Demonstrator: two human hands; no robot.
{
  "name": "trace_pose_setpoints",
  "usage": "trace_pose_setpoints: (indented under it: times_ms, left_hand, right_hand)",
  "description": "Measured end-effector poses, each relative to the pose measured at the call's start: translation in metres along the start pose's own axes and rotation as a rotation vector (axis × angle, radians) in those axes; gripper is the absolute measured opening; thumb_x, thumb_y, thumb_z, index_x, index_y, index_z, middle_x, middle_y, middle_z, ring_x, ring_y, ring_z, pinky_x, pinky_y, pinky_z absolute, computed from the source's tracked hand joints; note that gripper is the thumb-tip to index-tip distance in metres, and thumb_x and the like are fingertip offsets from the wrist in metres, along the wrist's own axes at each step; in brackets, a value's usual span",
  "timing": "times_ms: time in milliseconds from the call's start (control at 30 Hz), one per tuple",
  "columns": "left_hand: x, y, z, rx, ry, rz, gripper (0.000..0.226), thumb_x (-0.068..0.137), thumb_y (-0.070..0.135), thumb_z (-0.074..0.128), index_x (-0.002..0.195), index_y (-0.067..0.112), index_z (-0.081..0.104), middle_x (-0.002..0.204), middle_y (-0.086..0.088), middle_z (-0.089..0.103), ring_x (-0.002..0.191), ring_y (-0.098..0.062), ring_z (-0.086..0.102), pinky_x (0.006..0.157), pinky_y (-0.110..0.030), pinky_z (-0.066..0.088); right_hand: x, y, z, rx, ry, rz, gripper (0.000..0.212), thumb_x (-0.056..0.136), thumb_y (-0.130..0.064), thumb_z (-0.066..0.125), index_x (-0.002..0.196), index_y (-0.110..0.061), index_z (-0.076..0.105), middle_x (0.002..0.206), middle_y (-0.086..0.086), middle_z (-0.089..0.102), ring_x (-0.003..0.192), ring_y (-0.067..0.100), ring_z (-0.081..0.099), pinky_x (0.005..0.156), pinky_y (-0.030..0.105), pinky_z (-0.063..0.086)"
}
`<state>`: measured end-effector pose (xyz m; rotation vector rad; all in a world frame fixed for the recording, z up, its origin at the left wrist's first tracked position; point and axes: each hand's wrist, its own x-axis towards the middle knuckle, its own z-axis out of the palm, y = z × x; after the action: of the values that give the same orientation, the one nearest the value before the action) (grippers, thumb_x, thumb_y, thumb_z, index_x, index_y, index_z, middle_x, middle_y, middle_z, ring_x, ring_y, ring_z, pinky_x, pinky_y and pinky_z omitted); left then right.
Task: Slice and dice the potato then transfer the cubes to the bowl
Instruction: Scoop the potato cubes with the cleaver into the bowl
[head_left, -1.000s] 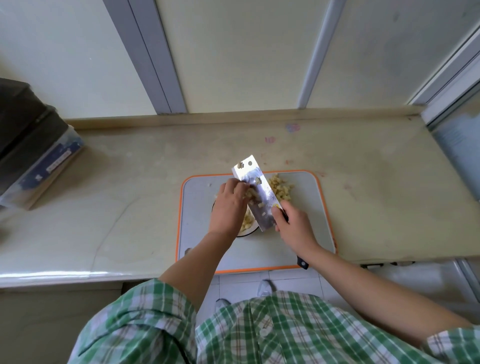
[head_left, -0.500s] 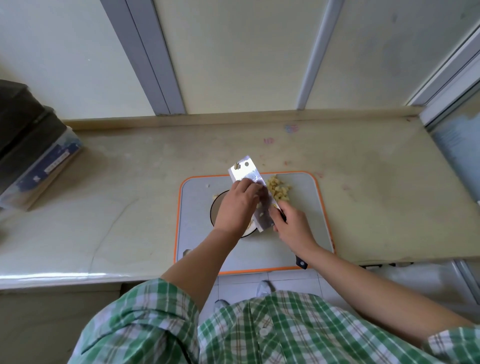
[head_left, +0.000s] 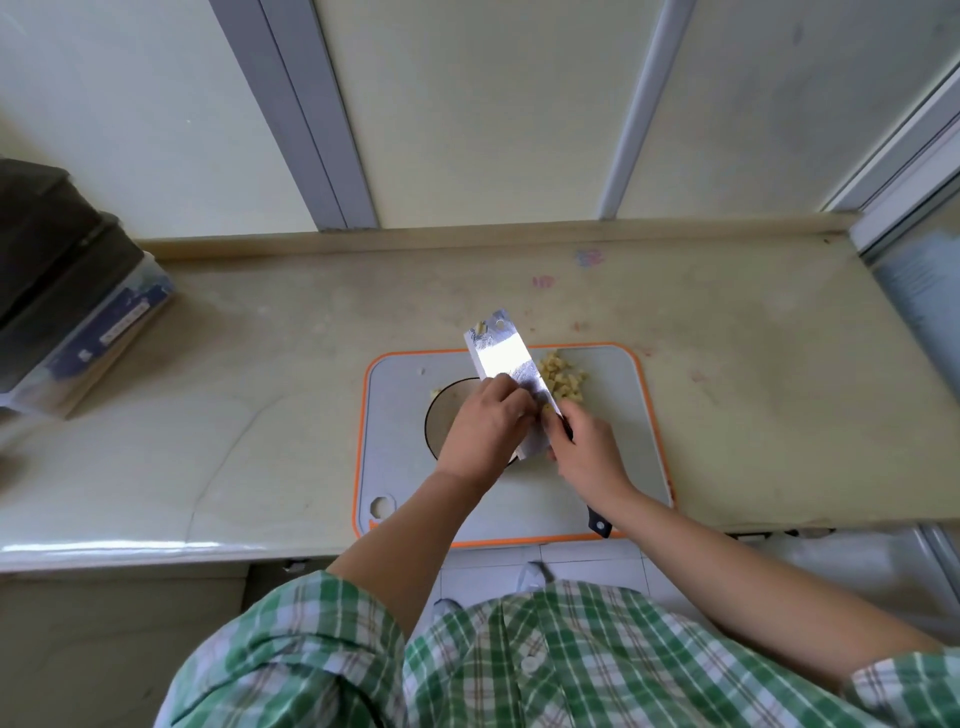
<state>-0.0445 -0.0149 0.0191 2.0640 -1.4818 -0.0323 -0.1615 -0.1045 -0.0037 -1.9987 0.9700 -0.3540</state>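
A grey cutting board with an orange rim (head_left: 405, 467) lies at the counter's front edge. On it stands a round bowl (head_left: 440, 415), mostly hidden under my left hand (head_left: 485, 428). My right hand (head_left: 587, 452) grips the dark handle of a cleaver (head_left: 506, 358), whose broad blade is held tilted over the bowl. The fingers of my left hand press flat on the blade's face. A pile of pale potato cubes (head_left: 563, 382) lies on the board just right of the blade. One cube clings near the blade's tip.
A dark appliance on a clear plastic box (head_left: 72, 322) stands at the counter's left end. The counter (head_left: 260, 415) meets a wall with grey frames behind. A window frame (head_left: 924, 270) borders the right end. Tiled floor shows below the counter edge.
My left hand has slid down the blade toward the handle, and the cubes that lay on the blade are gone from its face. The cleaver has stayed over the bowl.
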Motion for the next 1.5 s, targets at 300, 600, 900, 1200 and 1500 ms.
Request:
trace_pose_setpoints:
  times_ms: [300,600,900,1200,1500]
  left_hand:
    - [-0.014,-0.019,-0.006,-0.01,-0.045,-0.135,0.01,0.074,0.007,0.071,0.08,0.004,0.063,0.077,-0.013,0.057,0.069,-0.031,0.056,0.057,-0.034,0.044]
    - [-0.018,-0.019,0.001,-0.002,-0.036,-0.149,0.01,0.073,0.003,0.07,0.079,0.005,0.062,0.073,-0.012,0.055,0.065,-0.033,0.055,0.054,-0.036,0.044]
    - [-0.014,-0.024,0.007,0.071,-0.139,-0.068,0.013,0.07,0.0,0.075,0.078,0.005,0.067,0.07,-0.011,0.06,0.064,-0.033,0.06,0.054,-0.033,0.047]
    - [0.031,-0.028,-0.013,-0.022,0.069,-0.263,0.05,0.091,0.009,0.055,0.139,0.003,0.043,0.145,-0.014,0.041,0.135,-0.027,0.035,0.108,-0.018,0.02]
    - [-0.007,-0.032,0.005,0.022,-0.115,-0.119,0.049,0.08,-0.003,0.064,0.127,-0.006,0.055,0.137,-0.019,0.052,0.114,-0.035,0.06,0.087,-0.042,0.053]
  right_hand:
    - [-0.005,-0.002,-0.004,0.038,-0.024,0.007,0.029,0.098,-0.021,0.044,0.075,-0.003,0.045,0.057,0.015,0.055,0.042,0.005,0.049,0.052,0.043,0.045]
    - [0.0,0.0,-0.006,0.03,-0.025,0.009,0.028,0.097,-0.023,0.044,0.074,-0.007,0.046,0.055,0.007,0.057,0.043,0.009,0.049,0.054,0.044,0.047]
    - [0.005,-0.002,-0.006,0.056,-0.025,0.031,0.03,0.097,-0.024,0.045,0.07,-0.012,0.043,0.053,0.004,0.056,0.045,0.017,0.049,0.053,0.042,0.046]
    - [0.003,0.0,-0.015,0.076,-0.107,0.015,0.033,0.096,-0.024,0.048,0.066,-0.014,0.038,0.051,0.004,0.049,0.052,0.028,0.054,0.048,0.034,0.037]
    - [0.007,-0.009,-0.014,0.114,-0.061,0.056,0.032,0.097,-0.025,0.046,0.072,-0.005,0.041,0.058,0.016,0.056,0.039,0.004,0.046,0.05,0.031,0.037]
